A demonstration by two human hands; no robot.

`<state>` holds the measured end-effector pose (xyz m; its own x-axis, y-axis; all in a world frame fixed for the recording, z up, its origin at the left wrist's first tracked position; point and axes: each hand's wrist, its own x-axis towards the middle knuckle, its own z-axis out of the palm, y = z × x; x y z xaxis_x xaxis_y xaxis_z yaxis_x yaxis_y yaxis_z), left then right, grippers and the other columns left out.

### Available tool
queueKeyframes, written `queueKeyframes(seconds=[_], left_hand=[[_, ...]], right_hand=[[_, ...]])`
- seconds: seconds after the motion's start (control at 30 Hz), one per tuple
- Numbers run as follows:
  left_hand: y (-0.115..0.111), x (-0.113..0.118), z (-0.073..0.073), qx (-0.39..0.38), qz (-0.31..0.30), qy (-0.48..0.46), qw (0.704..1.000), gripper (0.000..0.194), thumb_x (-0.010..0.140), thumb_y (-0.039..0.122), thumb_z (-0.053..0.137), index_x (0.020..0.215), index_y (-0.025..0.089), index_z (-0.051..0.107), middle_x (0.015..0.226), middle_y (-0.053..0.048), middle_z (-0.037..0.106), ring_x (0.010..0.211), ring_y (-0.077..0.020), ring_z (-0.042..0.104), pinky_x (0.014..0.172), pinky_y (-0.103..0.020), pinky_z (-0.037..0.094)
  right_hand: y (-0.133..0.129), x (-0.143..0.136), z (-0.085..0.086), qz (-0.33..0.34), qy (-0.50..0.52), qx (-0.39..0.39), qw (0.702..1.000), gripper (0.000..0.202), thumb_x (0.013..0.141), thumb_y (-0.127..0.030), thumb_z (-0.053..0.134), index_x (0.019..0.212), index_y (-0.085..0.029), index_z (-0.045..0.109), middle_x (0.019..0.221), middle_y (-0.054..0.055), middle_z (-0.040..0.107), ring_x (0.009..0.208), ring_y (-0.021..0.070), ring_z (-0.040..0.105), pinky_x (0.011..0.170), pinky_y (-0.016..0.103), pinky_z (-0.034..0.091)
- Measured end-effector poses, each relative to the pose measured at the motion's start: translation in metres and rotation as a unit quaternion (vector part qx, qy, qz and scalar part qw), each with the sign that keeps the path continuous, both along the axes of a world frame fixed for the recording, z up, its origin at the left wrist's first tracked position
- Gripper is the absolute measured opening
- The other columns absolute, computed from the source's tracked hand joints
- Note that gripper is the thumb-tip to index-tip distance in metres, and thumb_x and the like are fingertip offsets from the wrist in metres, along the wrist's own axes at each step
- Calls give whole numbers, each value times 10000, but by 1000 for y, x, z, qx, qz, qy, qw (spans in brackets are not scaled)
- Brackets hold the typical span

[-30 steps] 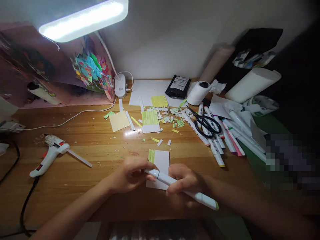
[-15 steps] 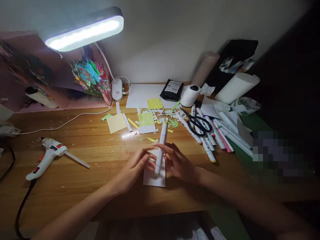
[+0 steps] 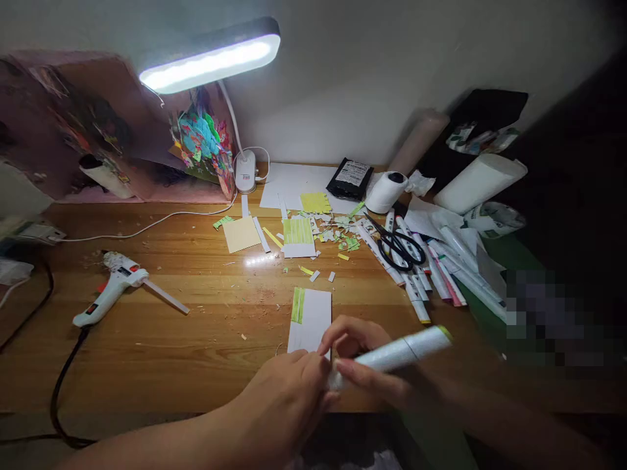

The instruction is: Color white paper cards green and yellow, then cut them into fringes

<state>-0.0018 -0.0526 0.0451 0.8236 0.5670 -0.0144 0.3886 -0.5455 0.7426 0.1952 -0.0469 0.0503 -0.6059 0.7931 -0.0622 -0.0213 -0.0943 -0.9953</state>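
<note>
A white marker point(image 3: 409, 349) with a yellow-green end is held between my two hands, lying almost level near the table's front edge. My right hand point(image 3: 369, 346) pinches its barrel between thumb and fingers. Wrapped round its other end, my left hand point(image 3: 294, 388) is closed and hides that tip. Just beyond them lies a white card point(image 3: 316, 320) with a strip of green strokes at its upper left corner; the hands cover its lower edge. Farther back rests another card point(image 3: 298, 234), largely coloured yellow-green.
Paper scraps point(image 3: 343, 235) litter the table's middle. Black-handled scissors point(image 3: 401, 251) lie over several markers point(image 3: 416, 297) at the right. A glue gun point(image 3: 115, 287) with its stick lies left. Behind are a sticky-note pad point(image 3: 241, 234), a black packet point(image 3: 349, 176) and a lamp point(image 3: 213, 59).
The marker has swung from upright to nearly level and moved toward me and right. Both hands have drawn back off most of the card, and my left hand has closed. The view has shifted slightly.
</note>
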Motion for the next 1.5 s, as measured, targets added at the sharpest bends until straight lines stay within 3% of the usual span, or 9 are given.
queueKeyframes(seconds=[0.07, 0.17, 0.2, 0.23, 0.37, 0.57, 0.8, 1.1, 1.5], left_hand=[[-11, -13, -13, 37, -38, 4, 999, 232, 934, 357, 331, 951, 175, 475, 869, -64, 629, 757, -165, 584, 718, -248, 481], [-20, -35, -25, 86, -53, 19, 995, 309, 943, 413, 286, 810, 194, 459, 660, -11, 589, 567, -134, 533, 560, -207, 463], [-20, -39, -25, 94, -38, 33, 994, 295, 948, 383, 274, 837, 188, 466, 685, -17, 598, 583, -133, 543, 559, -205, 464], [-18, -41, -23, 108, -32, 36, 993, 270, 948, 350, 280, 857, 182, 472, 736, -28, 617, 620, -133, 565, 580, -207, 472], [-7, -17, -22, 306, -75, 82, 946, 184, 912, 238, 402, 930, 99, 522, 1229, -192, 542, 1146, -262, 516, 943, -348, 418], [-10, 16, -60, 457, 5, 96, 884, 237, 861, 291, 430, 841, 75, 526, 1200, -291, 545, 1148, -359, 522, 958, -425, 379], [-9, 8, -69, 452, -7, 60, 890, 245, 822, 318, 478, 831, 76, 520, 1214, -310, 524, 1174, -388, 488, 998, -444, 324], [-6, 6, -66, 445, -14, 48, 894, 288, 825, 343, 486, 860, 61, 535, 1183, -309, 548, 1148, -372, 518, 1054, -466, 267], [-5, 9, -64, 444, -11, 43, 895, 287, 866, 326, 442, 841, 58, 542, 1162, -306, 564, 1128, -362, 538, 1028, -461, 319]], right_hand=[[-5, 17, 15, -34, 21, -14, 999, 246, 828, -369, 589, 1008, -202, 574, 519, -61, 380, 427, 75, 326, 396, 198, 222], [4, 50, 26, -353, 94, 43, 930, 107, 789, -327, 622, 848, -247, 581, 511, -61, 362, 427, 82, 328, 416, 205, 290], [10, 56, 25, -432, 84, 63, 896, 56, 784, -262, 618, 790, -241, 566, 491, -68, 340, 412, 74, 310, 423, 203, 293], [17, 59, 22, -438, 39, 41, 897, 61, 773, -250, 621, 773, -236, 561, 515, -54, 389, 432, 80, 347, 413, 199, 272], [42, 34, -8, -253, -78, 30, 964, 168, 805, -367, 598, 849, -210, 557, 654, -23, 499, 524, 98, 421, 463, 208, 317], [62, -6, -42, -156, -87, 86, 980, 162, 770, -265, 647, 887, -185, 569, 870, 28, 594, 765, 144, 556, 651, 237, 434], [53, 4, -55, -152, -198, 214, 944, 89, 787, -212, 575, 858, -198, 523, 735, -1, 547, 584, 113, 479, 514, 219, 371], [48, -5, -61, -123, -224, 327, 910, 131, 728, -146, 549, 828, -211, 493, 689, -2, 521, 617, 137, 487, 570, 253, 390], [53, -7, -60, -154, -270, 334, 890, 130, 737, -138, 542, 819, -216, 479, 696, 1, 520, 642, 156, 503, 582, 257, 397]])
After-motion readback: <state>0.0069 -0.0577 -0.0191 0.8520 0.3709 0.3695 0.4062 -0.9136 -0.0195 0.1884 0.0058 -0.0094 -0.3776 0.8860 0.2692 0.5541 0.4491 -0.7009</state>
